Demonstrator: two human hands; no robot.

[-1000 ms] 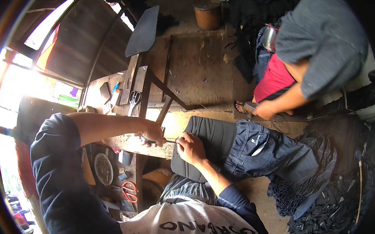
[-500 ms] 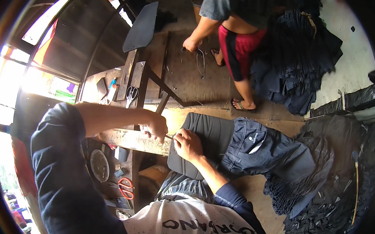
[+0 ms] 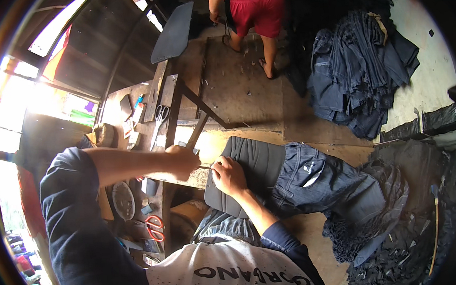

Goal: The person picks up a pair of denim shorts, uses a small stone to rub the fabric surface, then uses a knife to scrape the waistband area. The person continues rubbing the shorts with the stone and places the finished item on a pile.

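Note:
A black padded board [image 3: 257, 164], ridged with bands across it, lies in front of me. The waist end of dark denim trousers [image 3: 312, 177] is around its right end. My right hand [image 3: 230, 176] rests on the board's left end, its fingers pinched at a thin dark length [image 3: 205, 167]. Whether that is a strip or a rod I cannot tell. Its other end runs into my left hand [image 3: 183, 162], closed in a fist just left of the board. What else the fist covers is hidden.
Grey-handled scissors [image 3: 161, 115] lie on the wooden bench at left; red-handled scissors [image 3: 154, 229] and a round dish [image 3: 123, 200] sit below. A person in red shorts [image 3: 257, 14] stands beyond. Denim piles [image 3: 358, 73] and dark scraps [image 3: 398, 247] are at right.
My left fist has shifted slightly left and turned; my right hand stays on the board. The other person has stepped farther away and to the left, uncovering more of the denim pile.

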